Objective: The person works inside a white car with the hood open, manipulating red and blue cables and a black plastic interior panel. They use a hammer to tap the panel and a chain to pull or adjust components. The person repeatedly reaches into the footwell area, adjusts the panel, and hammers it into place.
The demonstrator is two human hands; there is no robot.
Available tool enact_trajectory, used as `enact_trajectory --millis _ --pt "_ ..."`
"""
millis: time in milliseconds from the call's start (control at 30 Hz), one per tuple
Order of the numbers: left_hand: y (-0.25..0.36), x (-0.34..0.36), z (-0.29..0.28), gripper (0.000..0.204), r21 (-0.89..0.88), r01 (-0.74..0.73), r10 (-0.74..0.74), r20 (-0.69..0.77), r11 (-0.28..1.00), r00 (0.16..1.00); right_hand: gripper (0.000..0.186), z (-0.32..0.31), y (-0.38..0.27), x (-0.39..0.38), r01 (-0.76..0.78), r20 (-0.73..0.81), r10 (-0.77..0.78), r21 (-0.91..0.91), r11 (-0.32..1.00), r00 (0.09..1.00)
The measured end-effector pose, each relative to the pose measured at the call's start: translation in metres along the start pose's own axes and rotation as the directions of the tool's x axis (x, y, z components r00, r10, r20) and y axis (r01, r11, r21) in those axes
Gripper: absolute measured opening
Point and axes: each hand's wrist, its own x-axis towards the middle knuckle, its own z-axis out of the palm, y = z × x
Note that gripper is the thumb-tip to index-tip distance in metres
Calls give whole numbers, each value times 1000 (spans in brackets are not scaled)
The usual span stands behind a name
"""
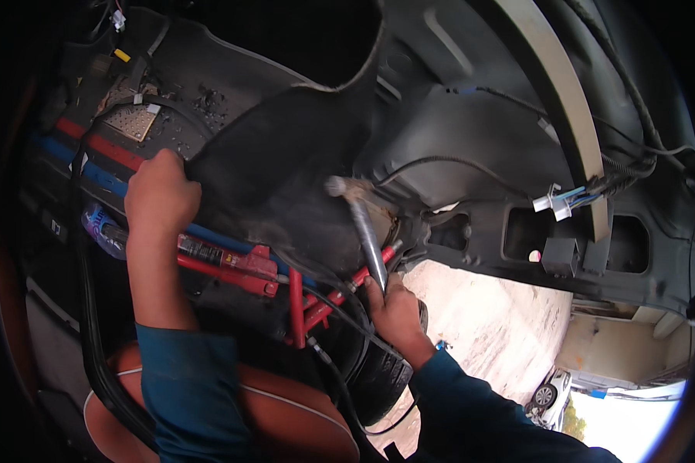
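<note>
In my right hand (pixel 400 312) is a hammer (pixel 369 239), gripped low on its grey metal handle. Slightly blurred, the hammer head (pixel 347 187) is over the right part of a black floor liner (pixel 274 166) inside a stripped vehicle body. My left hand (pixel 162 193) is closed in a fist at the liner's left edge and appears to grip it; the fingertips are hidden. Below the liner lies a red hydraulic ram (pixel 247 270) with red tubes (pixel 297 309) and a black hose (pixel 347 386). A plastic bottle (pixel 103 230) with a purple label is beside my left wrist.
White wiring connectors (pixel 552 202) hang from a harness at the right, near a curved beige strip (pixel 567 92). Red (pixel 100 145) and blue bars (pixel 93 174) run along the left. A tyre (pixel 386 378) stands below; a white car (pixel 550 397) is outside.
</note>
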Motion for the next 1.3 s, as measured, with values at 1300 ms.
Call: enact_trajectory --millis 1300 --pt "4 -3 -7 34 15 -23 23 37 1000 999 46 3 32 -15 314 86 -325 119 942 942"
